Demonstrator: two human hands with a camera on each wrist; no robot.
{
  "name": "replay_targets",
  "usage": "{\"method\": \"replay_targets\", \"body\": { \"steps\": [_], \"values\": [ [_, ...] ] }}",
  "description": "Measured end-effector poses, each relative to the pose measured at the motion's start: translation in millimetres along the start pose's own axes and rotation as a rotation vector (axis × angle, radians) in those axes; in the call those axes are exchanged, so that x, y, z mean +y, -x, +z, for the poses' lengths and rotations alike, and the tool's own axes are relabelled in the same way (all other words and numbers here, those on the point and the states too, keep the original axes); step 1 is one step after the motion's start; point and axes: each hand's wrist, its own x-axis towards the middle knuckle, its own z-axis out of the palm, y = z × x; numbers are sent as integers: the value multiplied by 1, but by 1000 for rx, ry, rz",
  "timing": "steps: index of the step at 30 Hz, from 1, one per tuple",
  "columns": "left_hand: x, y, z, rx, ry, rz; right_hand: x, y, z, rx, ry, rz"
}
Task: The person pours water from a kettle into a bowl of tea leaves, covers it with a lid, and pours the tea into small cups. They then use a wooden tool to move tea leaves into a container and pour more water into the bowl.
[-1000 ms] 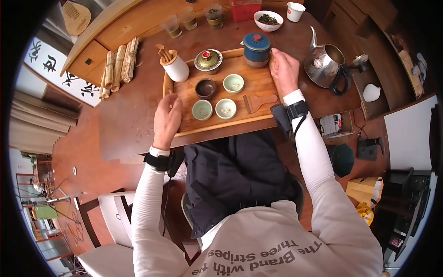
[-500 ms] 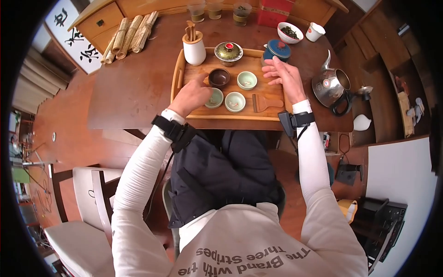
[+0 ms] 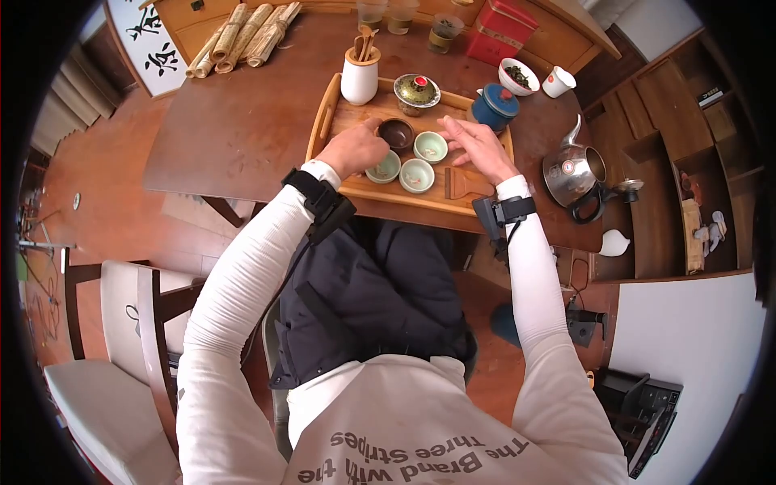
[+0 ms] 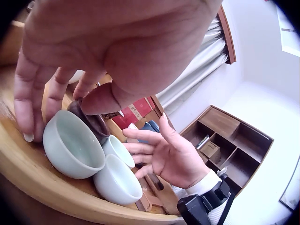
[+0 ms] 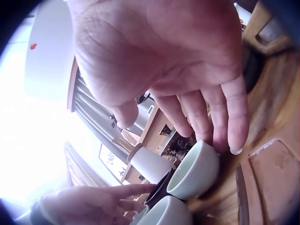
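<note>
On a wooden tray stand a dark brown cup and three pale green cups, set close together in two rows. My left hand is over the left side of this group, its fingers reaching down beside the front-left green cup and its thumb at the brown cup's rim in the left wrist view. My right hand faces it from the other side, fingers loosely extended beside the back-right green cup. Neither hand grips anything. A flat brown scraper-shaped piece lies below the right hand.
Behind the cups are a lidded bowl and a white holder with wooden tools. A blue teapot stands at the tray's back right. A steel kettle, a bowl of leaves and a white cup are farther right.
Both hands have left the tray's ends and moved inward to the cups. The right hand has opened out and come past the teapot. The head view has shifted as well.
</note>
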Motion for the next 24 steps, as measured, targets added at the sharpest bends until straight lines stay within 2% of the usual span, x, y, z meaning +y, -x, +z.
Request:
{"method": "replay_targets", "body": {
  "steps": [3, 7, 9, 10, 13, 15, 16, 17, 19, 21, 22, 23, 24],
  "values": [
    [6, 11, -1, -22, 97, -98, 2, 5, 0, -7, 6, -15],
    [4, 16, 2, 32, 64, -57, 4, 7, 0, -17, 3, -23],
    [1, 12, 6, 132, -115, -32, 3, 8, -4, -14, -13, -37],
    [0, 13, 5, 130, -115, -26, 1, 13, -7, 47, 38, -79],
    [-6, 25, 2, 459, -311, 96, 8, 20, -27, 175, 111, -139],
    [-28, 28, -5, 615, -309, 282, 13, 27, -45, 241, 130, -158],
    [-36, 29, -6, 694, -341, 350, 9, 33, -53, 277, 247, -167],
    [-47, 28, -7, 731, -337, 410, 8, 38, -58, 313, 366, -175],
    [-57, 31, -5, 740, -368, 494, 11, 41, -63, 372, 324, -199],
    [-61, 34, 4, 720, -380, 518, 5, 40, -70, 512, 290, -236],
    [-61, 35, 8, 695, -394, 538, -2, 38, -74, 557, 376, -259],
    [-61, 35, 11, 692, -389, 535, -8, 33, -76, 553, 379, -255],
    [-62, 35, 12, 714, -301, 531, -15, 24, -76, 489, 359, -336]
  ]
}}
